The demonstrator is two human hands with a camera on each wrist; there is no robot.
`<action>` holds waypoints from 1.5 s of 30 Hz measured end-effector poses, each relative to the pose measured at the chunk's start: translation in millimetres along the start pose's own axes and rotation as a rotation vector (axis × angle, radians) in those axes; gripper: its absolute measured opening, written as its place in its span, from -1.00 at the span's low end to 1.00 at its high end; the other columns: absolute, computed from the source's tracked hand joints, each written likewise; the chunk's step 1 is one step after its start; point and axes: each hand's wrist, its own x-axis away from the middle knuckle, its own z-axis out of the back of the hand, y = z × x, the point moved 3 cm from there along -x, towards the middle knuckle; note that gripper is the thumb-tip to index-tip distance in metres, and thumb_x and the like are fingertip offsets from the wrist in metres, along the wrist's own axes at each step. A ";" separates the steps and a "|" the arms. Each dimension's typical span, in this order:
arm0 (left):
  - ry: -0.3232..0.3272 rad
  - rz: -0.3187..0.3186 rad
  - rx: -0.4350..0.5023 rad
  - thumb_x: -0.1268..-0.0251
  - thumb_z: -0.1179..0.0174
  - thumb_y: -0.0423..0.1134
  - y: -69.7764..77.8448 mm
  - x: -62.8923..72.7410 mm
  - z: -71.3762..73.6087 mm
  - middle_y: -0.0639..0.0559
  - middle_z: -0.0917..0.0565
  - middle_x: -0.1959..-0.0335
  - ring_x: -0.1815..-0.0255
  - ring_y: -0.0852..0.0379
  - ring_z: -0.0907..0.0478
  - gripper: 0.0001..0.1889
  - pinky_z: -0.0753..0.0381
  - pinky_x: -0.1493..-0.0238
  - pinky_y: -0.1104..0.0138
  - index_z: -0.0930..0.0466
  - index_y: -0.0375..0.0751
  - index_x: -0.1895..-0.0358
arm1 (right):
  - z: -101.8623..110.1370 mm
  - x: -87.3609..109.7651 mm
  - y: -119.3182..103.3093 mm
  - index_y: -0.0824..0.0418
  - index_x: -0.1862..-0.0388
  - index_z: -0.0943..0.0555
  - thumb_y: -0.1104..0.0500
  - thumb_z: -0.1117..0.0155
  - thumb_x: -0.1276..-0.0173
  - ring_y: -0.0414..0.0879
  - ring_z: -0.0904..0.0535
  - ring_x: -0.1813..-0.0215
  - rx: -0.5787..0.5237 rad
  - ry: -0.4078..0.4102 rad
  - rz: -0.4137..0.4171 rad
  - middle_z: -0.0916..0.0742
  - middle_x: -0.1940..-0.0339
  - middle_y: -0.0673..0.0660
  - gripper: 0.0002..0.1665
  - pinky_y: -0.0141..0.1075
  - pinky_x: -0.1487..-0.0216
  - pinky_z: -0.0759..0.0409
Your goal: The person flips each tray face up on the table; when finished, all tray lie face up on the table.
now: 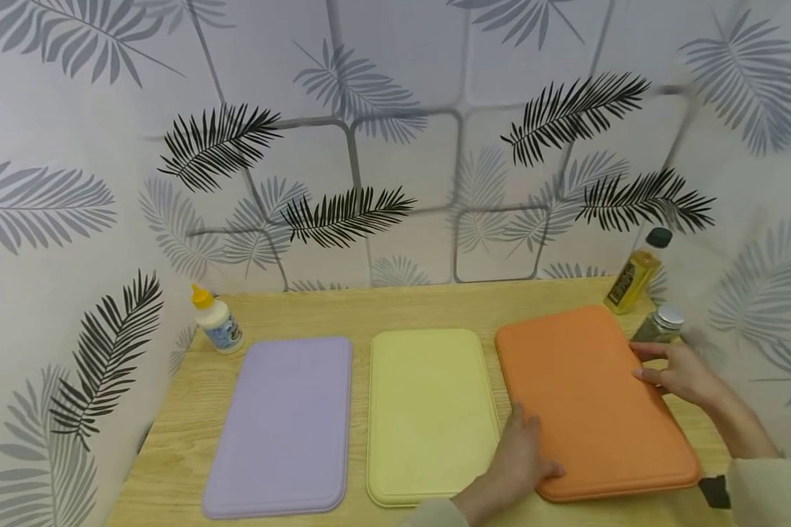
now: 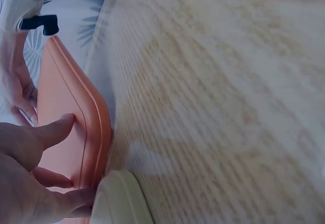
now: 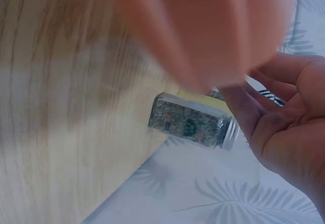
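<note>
A rectangular orange board (image 1: 600, 402) with rounded corners lies at an angle on the right of the table, its right side raised. My left hand (image 1: 517, 457) grips its left edge near the front, thumb on the top face. At the right edge, my right hand (image 1: 682, 373) holds the board between thumb and fingers. A jar with a silver lid (image 3: 188, 121) stands just behind the right hand, its contents dark and flaky. The yellow board (image 1: 431, 417) lies flat beside the left hand, whose fingers come close to its edge in the left wrist view.
A purple board (image 1: 283, 424) lies flat on the left of the wooden table (image 1: 171, 417). Behind it stands a white bottle with a yellow nozzle (image 1: 217, 322). A bottle of yellow liquid (image 1: 633, 278) stands at the back right, close to the patterned wall (image 1: 409, 168).
</note>
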 end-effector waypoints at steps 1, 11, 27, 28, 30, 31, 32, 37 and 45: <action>-0.012 -0.009 -0.013 0.13 -0.45 0.05 0.3 2.6 -1.3 -0.29 -0.18 -0.45 -0.43 -0.10 -0.22 -0.12 -0.43 -0.26 0.31 -0.38 -0.27 -0.32 | 0.5 0.3 -1.8 0.69 -0.26 -0.25 0.35 -0.24 -0.33 -0.17 -0.67 0.46 0.005 0.004 0.002 -0.54 -0.01 0.63 -0.35 -0.28 0.49 -0.68; -0.086 -0.057 -0.137 0.21 -0.48 0.10 4.8 18.4 -6.7 -0.27 -0.10 -0.48 -0.40 -0.24 -0.21 0.01 -0.56 -0.09 0.31 -0.25 -0.12 -0.42 | 5.4 2.8 -16.5 0.70 -0.26 -0.26 0.37 -0.23 -0.32 -0.16 -0.67 0.47 0.042 0.005 0.003 -0.52 -0.02 0.66 -0.36 -0.28 0.51 -0.68; -0.140 -0.071 -0.122 0.08 -0.51 -0.05 2.7 21.6 -4.5 -0.27 -0.05 -0.50 -0.41 -0.28 -0.18 0.02 -0.54 -0.13 0.27 -0.13 -0.14 -0.48 | 18.6 9.1 -42.4 0.61 -0.33 -0.25 0.18 -0.35 -0.28 -0.10 -0.71 0.40 -0.021 -0.017 -0.015 -0.53 -0.06 0.61 -0.20 -0.24 0.44 -0.71; -0.143 -0.079 -0.114 0.07 -0.51 -0.06 2.8 22.5 -4.4 -0.28 -0.05 -0.50 -0.40 -0.29 -0.18 0.01 -0.55 -0.12 0.26 -0.12 -0.14 -0.48 | 19.1 9.4 -43.8 0.60 -0.33 -0.25 0.16 -0.35 -0.29 -0.10 -0.71 0.40 -0.022 -0.018 -0.018 -0.52 -0.07 0.61 -0.19 -0.24 0.44 -0.71; -0.145 -0.095 -0.117 0.04 -0.49 -0.07 3.2 24.6 -4.0 -0.28 -0.04 -0.50 -0.40 -0.29 -0.18 0.00 -0.55 -0.11 0.25 -0.10 -0.13 -0.49 | 19.9 9.9 -46.4 0.60 -0.32 -0.26 0.14 -0.35 -0.29 -0.10 -0.71 0.41 -0.013 -0.014 -0.019 -0.53 -0.06 0.60 -0.19 -0.25 0.44 -0.71; -0.144 -0.104 -0.126 0.03 -0.48 -0.07 3.5 25.3 -4.1 -0.28 -0.05 -0.50 -0.40 -0.29 -0.18 0.00 -0.56 -0.10 0.25 -0.10 -0.13 -0.49 | 20.1 9.9 -47.6 0.61 -0.32 -0.26 0.14 -0.34 -0.30 -0.10 -0.70 0.42 -0.008 -0.012 -0.017 -0.53 -0.06 0.60 -0.20 -0.25 0.45 -0.71; -0.142 -0.112 -0.134 0.02 -0.47 -0.06 3.7 26.0 -4.1 -0.29 -0.05 -0.50 -0.39 -0.30 -0.19 -0.01 -0.56 -0.10 0.25 -0.10 -0.13 -0.49 | 20.4 9.8 -48.6 0.62 -0.31 -0.27 0.15 -0.34 -0.30 -0.11 -0.70 0.42 -0.005 -0.008 -0.015 -0.53 -0.05 0.60 -0.21 -0.26 0.45 -0.71; -0.127 -0.110 -0.165 0.03 -0.48 -0.01 4.4 25.8 -3.3 -0.26 -0.09 -0.49 -0.37 -0.28 -0.24 -0.01 -0.58 -0.07 0.26 -0.11 -0.11 -0.48 | 21.9 9.1 -54.8 0.62 -0.27 -0.32 0.18 -0.35 -0.28 -0.12 -0.69 0.44 0.012 0.015 -0.001 -0.56 -0.02 0.59 -0.25 -0.26 0.47 -0.70; -0.127 -0.042 -0.124 0.08 -0.52 -0.07 5.0 26.2 -3.2 -0.18 -0.11 -0.49 -0.33 -0.23 -0.32 0.01 -0.59 -0.07 0.25 -0.12 -0.04 -0.49 | 23.2 9.4 -70.4 0.59 -0.29 -0.32 0.13 -0.33 -0.32 -0.11 -0.70 0.42 0.014 0.000 -0.010 -0.55 -0.05 0.58 -0.25 -0.27 0.45 -0.70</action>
